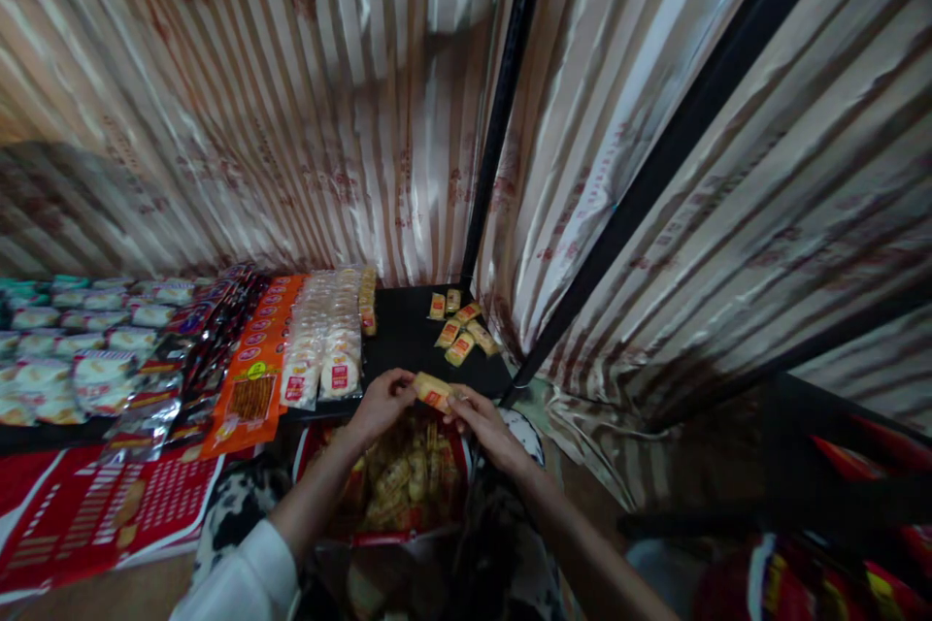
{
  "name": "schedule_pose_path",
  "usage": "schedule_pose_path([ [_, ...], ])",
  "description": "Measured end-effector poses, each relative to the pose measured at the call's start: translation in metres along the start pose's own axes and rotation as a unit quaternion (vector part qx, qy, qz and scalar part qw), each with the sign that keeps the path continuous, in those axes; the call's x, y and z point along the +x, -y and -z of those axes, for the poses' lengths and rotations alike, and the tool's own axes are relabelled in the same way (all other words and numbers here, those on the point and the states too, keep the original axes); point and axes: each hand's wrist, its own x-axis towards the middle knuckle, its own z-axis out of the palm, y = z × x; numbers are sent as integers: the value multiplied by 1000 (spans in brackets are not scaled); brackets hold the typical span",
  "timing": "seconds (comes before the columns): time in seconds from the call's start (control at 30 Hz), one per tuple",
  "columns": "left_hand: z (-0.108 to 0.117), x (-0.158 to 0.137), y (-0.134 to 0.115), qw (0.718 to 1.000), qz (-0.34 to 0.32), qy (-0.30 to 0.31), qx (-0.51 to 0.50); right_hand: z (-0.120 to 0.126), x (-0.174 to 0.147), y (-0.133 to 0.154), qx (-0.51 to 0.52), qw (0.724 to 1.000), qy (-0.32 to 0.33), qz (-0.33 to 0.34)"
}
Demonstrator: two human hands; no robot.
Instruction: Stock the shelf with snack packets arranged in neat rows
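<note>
A small yellow snack packet (435,392) with a red-orange label is held level between my two hands. Its left end is pinched by the fingers of my left hand (383,404), and the other end by my right hand (483,419). Below them, between my knees, a red-rimmed box (385,538) holds many similar yellow packets (408,480). On the black shelf (408,340) just beyond, several loose yellow packets (460,347) lie near the right corner. A short row of the same kind (368,301) stands further left.
Left along the shelf are clear packs with white contents (324,330), orange snack bags (254,369), dark shiny packs (208,340) and white packs (109,374). Black posts (502,136) and striped plastic sheeting (291,136) border the shelf. A red printed bag (109,514) lies at lower left.
</note>
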Motion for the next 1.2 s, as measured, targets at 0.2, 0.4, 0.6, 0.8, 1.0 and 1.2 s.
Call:
schedule_pose_path([
  [0.2,-10,0,9,985,54,-52,-153,-5,5,8,100,994,-48,-10],
  [0.4,-23,-3,12,929,121,-104,-335,-25,21,8,173,980,-97,17],
  [0.6,-29,7,19,888,130,-122,-425,-47,51,5,182,977,-106,39],
  [0.8,-18,27,25,881,189,-192,-389,-59,107,1,-6,991,-78,105],
  [1.0,-5,48,26,912,147,-239,-300,-79,161,-4,-216,963,-87,132],
  [1.2,9,67,28,923,88,-231,-294,-95,187,2,-305,936,-87,155],
])
